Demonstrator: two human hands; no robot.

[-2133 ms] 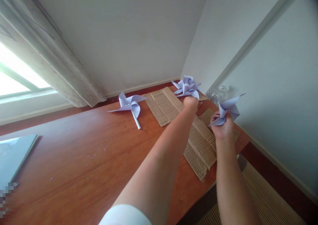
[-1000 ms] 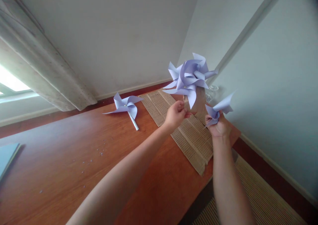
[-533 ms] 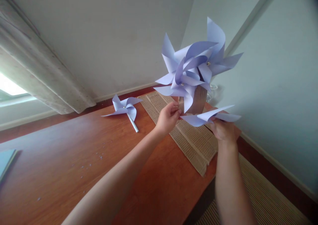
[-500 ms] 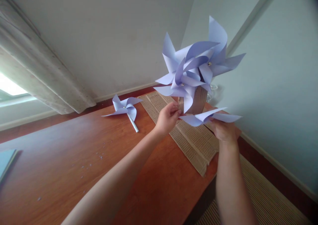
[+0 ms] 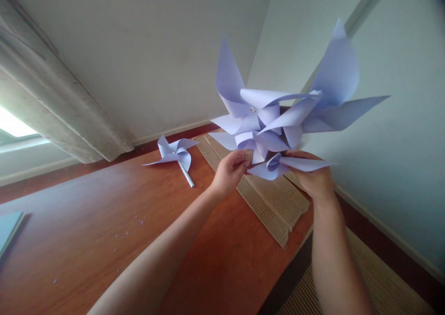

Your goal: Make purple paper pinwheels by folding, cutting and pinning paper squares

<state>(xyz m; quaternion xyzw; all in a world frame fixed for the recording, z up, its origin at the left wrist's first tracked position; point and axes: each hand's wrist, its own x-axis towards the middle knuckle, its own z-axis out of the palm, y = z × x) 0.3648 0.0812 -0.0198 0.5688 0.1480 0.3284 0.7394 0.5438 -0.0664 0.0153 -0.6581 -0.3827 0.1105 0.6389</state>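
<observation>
A cluster of pale lilac paper pinwheels [image 5: 295, 115] rises in front of me, their blades overlapping. Behind them is a brown cardboard holder, almost wholly hidden. My left hand [image 5: 231, 169] pinches a small brown edge of it between thumb and fingers. One lower pinwheel [image 5: 273, 164] faces upward between my hands, nearly edge-on. My right hand [image 5: 313, 176] curls in behind that pinwheel's right blade; its fingertips and what they grip are hidden. Another pinwheel [image 5: 174, 152] with a rolled paper stick [image 5: 186, 173] lies on the table to the left.
Under my hands, a flat sheet of corrugated cardboard [image 5: 269, 208] covers part of the reddish wooden table [image 5: 114, 254]. Tiny paper scraps [image 5: 141, 221] are scattered at left. A bluish flat object [image 5: 10, 227] sits at the left edge. Walls and a curtain [image 5: 69, 101] stand behind.
The pinwheel cluster has tipped toward me and looks larger, its blades turned and spread to the right. The brown holder is now mostly covered. My left hand has shifted slightly left.
</observation>
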